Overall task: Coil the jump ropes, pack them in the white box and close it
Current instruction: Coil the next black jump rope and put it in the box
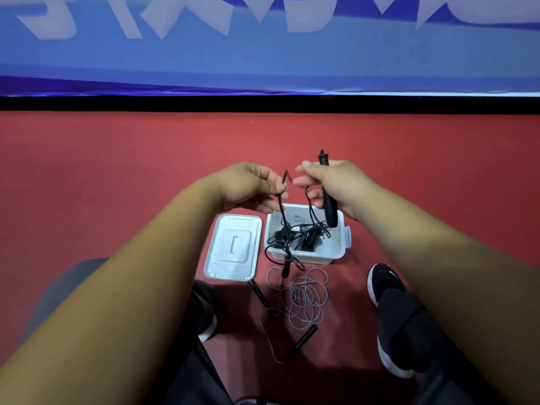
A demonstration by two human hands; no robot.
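Task looks roughly mid-way, judging by the layout. The box (336, 254) is standing open on the floor (117, 171), w/ a black tangle of cord & what look like handles lying inside. Can't tell how many ropes that is, or how neatly they're coiled. The lid (233, 247) is lying flat just left of the box, so closing isn't done yet.

The black rope (282, 209) is being worked in the air above the box. L hand (248, 185) is pinching the cord, fingers curled & clamped on it, w/ a short bend of cord sticking up past the knuckles. R hand (336, 182) is gripping one handle (329, 206) near-upright, fingers wrapped round it, thumb & forefinger reaching twd the L hand. Cord is hanging from both hands down into the box. The second handle (285, 266) is dangling outside, over the box's near wall.

Left to do, prob.: finishing this coil & dropping it in. Then the grey rope (306, 296), which is lying in loose loops on the floor on the near side of the box, its dark handles (302, 340) spread apart. Then lid on.

Around: a black shoe (382, 282) is resting right of the grey rope, & a blue banner (263, 54) is running along the back.

In the way: the dangling handle & the cord hanging over the rim would prob. be stopping the lid from seating. The grey loops btwn the feet could be snagging.
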